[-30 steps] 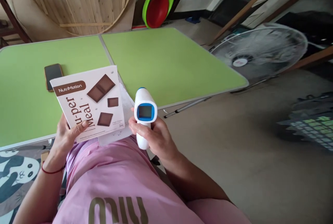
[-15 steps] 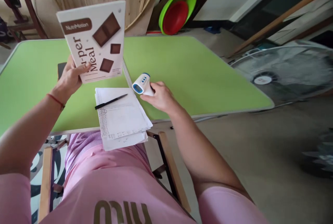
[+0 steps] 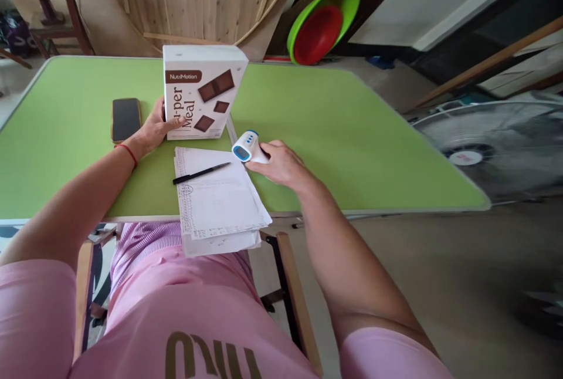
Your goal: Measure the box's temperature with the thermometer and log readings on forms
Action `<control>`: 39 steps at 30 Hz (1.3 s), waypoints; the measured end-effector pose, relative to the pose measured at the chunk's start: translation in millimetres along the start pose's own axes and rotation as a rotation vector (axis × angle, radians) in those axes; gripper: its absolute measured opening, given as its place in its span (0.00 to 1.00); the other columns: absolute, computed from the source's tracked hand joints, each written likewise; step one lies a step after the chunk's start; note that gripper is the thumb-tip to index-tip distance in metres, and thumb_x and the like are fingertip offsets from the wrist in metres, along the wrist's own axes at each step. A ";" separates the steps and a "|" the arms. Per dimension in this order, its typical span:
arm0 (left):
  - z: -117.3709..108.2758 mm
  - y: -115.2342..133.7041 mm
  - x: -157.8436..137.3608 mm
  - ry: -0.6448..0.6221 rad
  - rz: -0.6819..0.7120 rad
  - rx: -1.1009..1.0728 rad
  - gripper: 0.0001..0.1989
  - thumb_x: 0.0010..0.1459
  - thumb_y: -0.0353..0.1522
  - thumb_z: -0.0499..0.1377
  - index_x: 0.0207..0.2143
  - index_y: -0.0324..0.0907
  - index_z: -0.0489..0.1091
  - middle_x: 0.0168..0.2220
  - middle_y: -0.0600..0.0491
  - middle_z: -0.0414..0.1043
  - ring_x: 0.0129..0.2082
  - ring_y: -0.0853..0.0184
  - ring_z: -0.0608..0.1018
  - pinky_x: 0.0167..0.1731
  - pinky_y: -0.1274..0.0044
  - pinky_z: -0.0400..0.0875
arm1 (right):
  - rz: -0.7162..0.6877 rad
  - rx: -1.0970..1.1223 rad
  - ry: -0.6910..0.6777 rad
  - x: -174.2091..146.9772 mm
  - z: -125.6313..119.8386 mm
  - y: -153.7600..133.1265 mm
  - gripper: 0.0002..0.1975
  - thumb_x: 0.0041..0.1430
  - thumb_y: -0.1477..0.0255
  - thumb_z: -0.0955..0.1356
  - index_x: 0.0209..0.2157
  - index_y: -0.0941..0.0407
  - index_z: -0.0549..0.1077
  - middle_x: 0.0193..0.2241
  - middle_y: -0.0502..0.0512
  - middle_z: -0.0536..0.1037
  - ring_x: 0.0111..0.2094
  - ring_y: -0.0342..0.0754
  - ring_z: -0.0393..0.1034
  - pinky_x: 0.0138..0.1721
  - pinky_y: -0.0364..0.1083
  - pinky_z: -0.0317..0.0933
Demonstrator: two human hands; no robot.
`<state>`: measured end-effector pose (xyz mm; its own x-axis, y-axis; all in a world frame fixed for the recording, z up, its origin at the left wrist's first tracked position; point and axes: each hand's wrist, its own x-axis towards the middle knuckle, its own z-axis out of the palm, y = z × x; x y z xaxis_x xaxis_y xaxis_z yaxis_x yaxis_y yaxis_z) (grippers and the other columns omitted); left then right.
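My left hand (image 3: 159,127) grips the lower left side of a white meal box (image 3: 204,92) printed with brown chocolate pieces, its thumb across the front. The box is upright at the green table; I cannot tell whether its base touches the top. In my right hand (image 3: 281,163) is a white and blue infrared thermometer (image 3: 247,145), its small screen facing me, with the fingers wrapped round its handle. Below them lies a stack of written paper sheets (image 3: 220,203), overhanging the table's near edge, with a black pen (image 3: 201,173) across it.
A dark phone (image 3: 126,119) lies on the green table (image 3: 352,144), left of the box. Beyond the far edge lean a green basin (image 3: 349,0) and a red basin (image 3: 317,36). A large fan (image 3: 497,147) stands at the right.
My left hand has lowered the box towards the table and turned it more upright, showing its top face. The phone is now uncovered. My right hand still holds the thermometer.
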<state>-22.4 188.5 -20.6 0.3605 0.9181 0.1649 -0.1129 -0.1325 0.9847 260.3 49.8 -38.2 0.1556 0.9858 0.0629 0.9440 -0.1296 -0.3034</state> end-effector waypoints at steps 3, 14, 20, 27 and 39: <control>-8.6 -1.1 1.1 -0.113 0.057 0.044 0.41 0.33 0.39 0.76 0.49 0.41 0.65 0.50 0.43 0.76 0.52 0.54 0.78 0.53 0.63 0.73 | -0.044 0.012 0.055 -2.6 -8.1 -2.9 0.22 0.48 0.59 0.76 0.43 0.56 0.78 0.42 0.62 0.76 0.42 0.58 0.72 0.42 0.55 0.69; 2.1 35.0 -71.2 -0.163 -0.055 1.117 0.11 0.60 0.34 0.59 0.42 0.40 0.78 0.27 0.49 0.75 0.32 0.56 0.79 0.37 0.66 0.72 | -0.596 -0.037 -0.014 -9.2 -7.3 -62.4 0.10 0.64 0.74 0.68 0.38 0.51 0.83 0.35 0.58 0.75 0.42 0.55 0.67 0.47 0.57 0.63; 13.5 40.0 -86.4 -0.406 0.005 1.249 0.22 0.64 0.33 0.56 0.60 0.43 0.73 0.35 0.42 0.80 0.40 0.47 0.82 0.42 0.62 0.72 | -0.566 0.003 0.015 -12.0 -23.0 -57.5 0.10 0.65 0.74 0.65 0.38 0.53 0.79 0.38 0.59 0.78 0.42 0.56 0.70 0.47 0.57 0.64; 20.5 49.8 -89.0 -0.520 -0.079 1.426 0.25 0.68 0.41 0.56 0.64 0.44 0.67 0.41 0.39 0.80 0.44 0.45 0.81 0.42 0.64 0.70 | -0.282 0.577 0.299 0.9 -20.5 -86.0 0.02 0.59 0.70 0.68 0.33 0.53 0.70 0.27 0.51 0.74 0.27 0.47 0.69 0.33 0.49 0.65; 27.3 58.9 -89.7 -0.589 -0.107 1.600 0.27 0.71 0.45 0.50 0.67 0.42 0.62 0.46 0.38 0.80 0.47 0.45 0.81 0.39 0.67 0.68 | -0.157 0.718 0.214 25.0 31.4 -120.1 0.07 0.52 0.74 0.69 0.24 0.51 0.66 0.23 0.47 0.75 0.28 0.44 0.69 0.35 0.46 0.67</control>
<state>-36.1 88.1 24.1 0.6127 0.7443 -0.2658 0.7722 -0.6354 0.0008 141.7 93.3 -30.0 0.1575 0.9354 0.3167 0.5506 0.1830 -0.8145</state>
